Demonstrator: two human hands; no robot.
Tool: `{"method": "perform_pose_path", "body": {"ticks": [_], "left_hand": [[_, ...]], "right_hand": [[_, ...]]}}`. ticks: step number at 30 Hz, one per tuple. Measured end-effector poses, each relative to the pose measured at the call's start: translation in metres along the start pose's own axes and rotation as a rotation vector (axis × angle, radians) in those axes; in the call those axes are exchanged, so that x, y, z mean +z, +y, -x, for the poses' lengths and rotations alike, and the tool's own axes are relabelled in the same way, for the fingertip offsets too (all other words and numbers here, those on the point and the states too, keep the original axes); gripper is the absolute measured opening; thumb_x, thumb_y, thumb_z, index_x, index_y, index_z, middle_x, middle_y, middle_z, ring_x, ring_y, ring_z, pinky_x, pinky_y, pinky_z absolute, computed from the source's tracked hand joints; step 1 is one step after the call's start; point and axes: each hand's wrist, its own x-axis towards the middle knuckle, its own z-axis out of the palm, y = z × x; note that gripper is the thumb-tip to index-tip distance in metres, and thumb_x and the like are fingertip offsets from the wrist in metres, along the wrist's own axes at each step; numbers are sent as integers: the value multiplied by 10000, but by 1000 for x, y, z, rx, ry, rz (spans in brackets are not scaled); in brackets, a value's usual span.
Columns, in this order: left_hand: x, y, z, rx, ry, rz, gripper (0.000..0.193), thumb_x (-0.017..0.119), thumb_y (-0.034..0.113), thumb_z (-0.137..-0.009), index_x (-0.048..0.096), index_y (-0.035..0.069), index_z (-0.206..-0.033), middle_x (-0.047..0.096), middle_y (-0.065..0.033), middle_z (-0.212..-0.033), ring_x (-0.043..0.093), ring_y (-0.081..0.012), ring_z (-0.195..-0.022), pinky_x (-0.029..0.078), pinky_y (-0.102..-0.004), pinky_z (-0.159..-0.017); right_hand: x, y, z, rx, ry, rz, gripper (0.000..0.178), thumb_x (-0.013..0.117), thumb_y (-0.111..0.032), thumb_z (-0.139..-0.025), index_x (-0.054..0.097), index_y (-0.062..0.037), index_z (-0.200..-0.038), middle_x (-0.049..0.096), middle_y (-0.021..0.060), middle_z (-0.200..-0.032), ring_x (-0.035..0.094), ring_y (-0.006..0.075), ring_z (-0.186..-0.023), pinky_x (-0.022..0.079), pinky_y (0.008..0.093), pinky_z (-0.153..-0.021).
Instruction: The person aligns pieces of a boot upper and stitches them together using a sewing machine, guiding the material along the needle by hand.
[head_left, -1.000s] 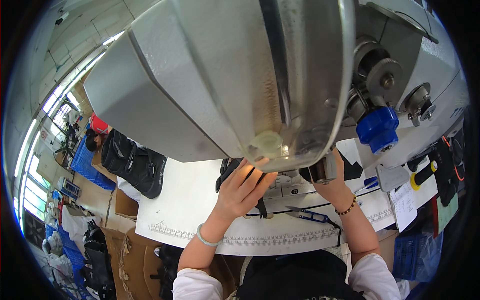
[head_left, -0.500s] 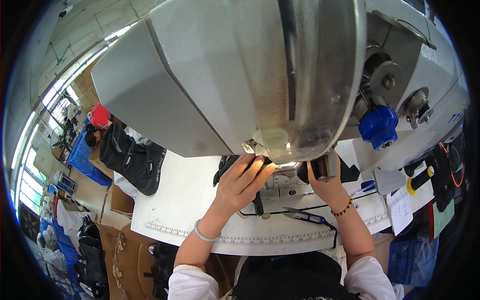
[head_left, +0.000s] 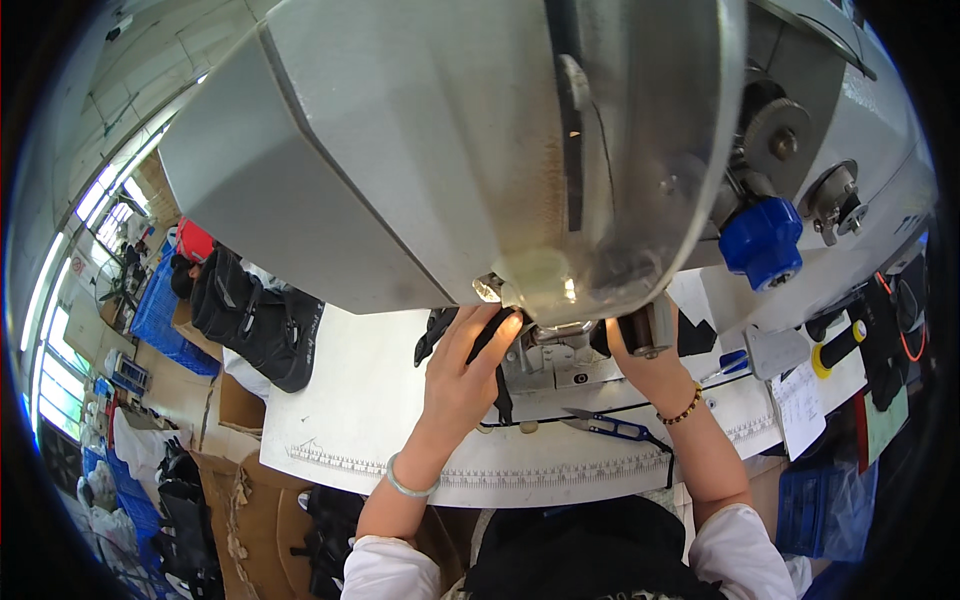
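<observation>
Currently: both hands at the needle area of a sewing machine

A black fabric piece point(head_left: 470, 340), matte and limp, is pressed flat on the machine bed under the left hand point(head_left: 462, 375); fingers are extended and spread, nothing gripped. The right hand point(head_left: 645, 362) is seen just right of the needle zone, partly hidden by the machine head; whether it is closed on anything cannot be told. A pale bangle is worn on the left wrist, a beaded bracelet on the right.

The grey sewing machine head point(head_left: 450, 150), smooth painted metal with a rounded nose, fills the upper frame. A ribbed blue plastic knob point(head_left: 762, 240) and bare metal discs are mounted on its right side. Blue-handled thread snips point(head_left: 610, 427) are laid on the table just in front of the bed.

The white table point(head_left: 350, 400) is smooth, with a printed ruler scale along its near edge. A black padded bag-like item point(head_left: 250, 320) is set at its far left corner. A white paper sheet point(head_left: 798, 408) with print and a yellow-and-black handled tool point(head_left: 838, 350) are placed at the right.

Cardboard boxes point(head_left: 235, 500) are stacked below left; blue crates point(head_left: 155, 315) are seen by the windows.
</observation>
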Motion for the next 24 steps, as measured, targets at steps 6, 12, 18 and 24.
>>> {"method": "perform_pose_path", "body": {"ticks": [6,12,18,24], "left_hand": [[2,4,-1,33,58,-21,428,563,-129,-642,614,54,-1025,569,-151,-1025,564,-329,-977,492,-362,-797],[0,8,-2,-21,42,37,415,483,-172,-664,608,17,-1012,574,-177,-1043,565,-321,-1008,456,-337,-871],[-5,13,-2,-18,47,-36,396,491,-163,-676,605,10,-1013,576,-171,-1039,561,-325,-1024,467,-353,-856],[-14,49,-6,-40,-96,-296,464,532,-90,-646,574,41,-1088,547,-164,-1050,555,-367,-991,509,-399,-807]], "right_hand": [[5,6,3,77,-28,-48,150,520,60,-700,590,-16,-809,523,93,-746,509,230,-633,408,306,-542],[5,2,1,75,-22,-44,144,534,88,-668,571,3,-778,519,115,-776,515,253,-732,417,329,-612],[1,3,-3,146,-123,-26,79,543,62,-675,579,26,-735,529,143,-826,511,279,-759,407,333,-628],[9,29,-6,413,-185,-488,158,535,-14,-735,560,34,-587,513,135,-583,472,249,-641,368,357,-591]]}}
